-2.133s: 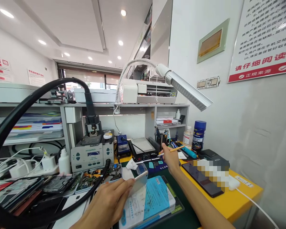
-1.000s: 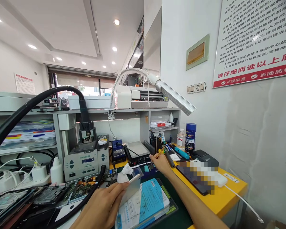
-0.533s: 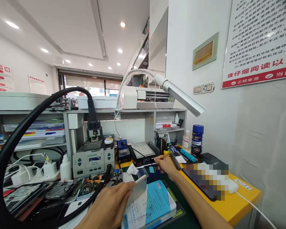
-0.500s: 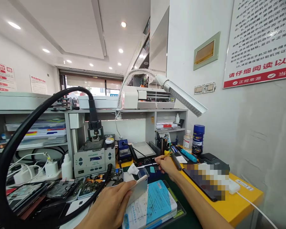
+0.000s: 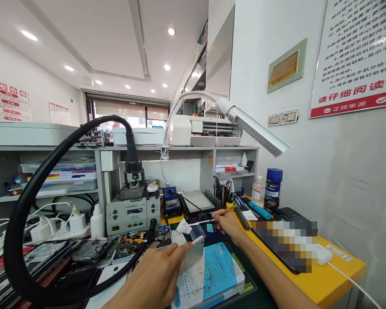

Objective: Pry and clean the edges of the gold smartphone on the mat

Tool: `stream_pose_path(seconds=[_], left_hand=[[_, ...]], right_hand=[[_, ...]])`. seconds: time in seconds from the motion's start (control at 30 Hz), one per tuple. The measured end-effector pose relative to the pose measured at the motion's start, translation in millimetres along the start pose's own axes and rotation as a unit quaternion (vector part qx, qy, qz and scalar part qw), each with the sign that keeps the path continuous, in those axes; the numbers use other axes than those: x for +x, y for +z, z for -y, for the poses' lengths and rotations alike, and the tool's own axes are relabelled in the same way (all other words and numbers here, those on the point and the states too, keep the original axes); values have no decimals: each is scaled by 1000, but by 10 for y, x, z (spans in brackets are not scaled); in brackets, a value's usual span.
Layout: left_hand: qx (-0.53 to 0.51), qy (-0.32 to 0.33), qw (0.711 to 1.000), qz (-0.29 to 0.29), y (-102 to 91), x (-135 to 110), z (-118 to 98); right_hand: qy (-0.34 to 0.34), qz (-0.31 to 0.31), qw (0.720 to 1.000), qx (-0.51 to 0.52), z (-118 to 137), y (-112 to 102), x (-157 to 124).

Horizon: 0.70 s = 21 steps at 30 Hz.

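Observation:
My left hand point(image 5: 159, 270) is closed around a pale, silvery phone point(image 5: 194, 254), tilted up on its edge above a blue-and-white box point(image 5: 218, 270). Farther forward, the fingers of my right hand point(image 5: 228, 224) pinch a slim orange-gold tool point(image 5: 227, 210); its exact kind is too small to make out. That hand is by the front right corner of a flat heating plate unit point(image 5: 199, 210). Just beyond the phone are a crumpled white tissue point(image 5: 184, 226) and a small clear box point(image 5: 197, 232).
A thick black hose point(image 5: 16, 240) loops across the left foreground from the grey hot-air station point(image 5: 133, 214). Phone parts and circuit boards point(image 5: 128, 246) crowd the left side. A dark phone point(image 5: 276, 251) lies on the yellow tabletop point(image 5: 341, 274), with a blue spray can point(image 5: 272, 189) behind.
The whole scene has shifted slightly right in view, as my head turned a little left. Both hands keep nearly the same pose and still hold the phone and the slim tool.

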<state>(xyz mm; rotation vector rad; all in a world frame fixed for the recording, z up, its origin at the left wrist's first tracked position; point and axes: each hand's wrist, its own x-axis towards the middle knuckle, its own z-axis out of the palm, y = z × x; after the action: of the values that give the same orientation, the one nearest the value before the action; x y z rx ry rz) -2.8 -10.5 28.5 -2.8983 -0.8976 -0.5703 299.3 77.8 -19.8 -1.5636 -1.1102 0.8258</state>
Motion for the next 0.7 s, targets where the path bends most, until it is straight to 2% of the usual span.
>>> stream_pose_path(seconds=[0.2,0.4,0.7], left_hand=[[32,-11,999,27,-82,30,-39],[51,-35,996,65,-185,99,-128],[49,-32,997,58,-204,130,-119]], right_hand=[[-4,-19,1000,-4,54,-11,-44],[-7,-17,1000,-4,4,-19,-5],[-15,-14,1000,-18,10,-28,-2]])
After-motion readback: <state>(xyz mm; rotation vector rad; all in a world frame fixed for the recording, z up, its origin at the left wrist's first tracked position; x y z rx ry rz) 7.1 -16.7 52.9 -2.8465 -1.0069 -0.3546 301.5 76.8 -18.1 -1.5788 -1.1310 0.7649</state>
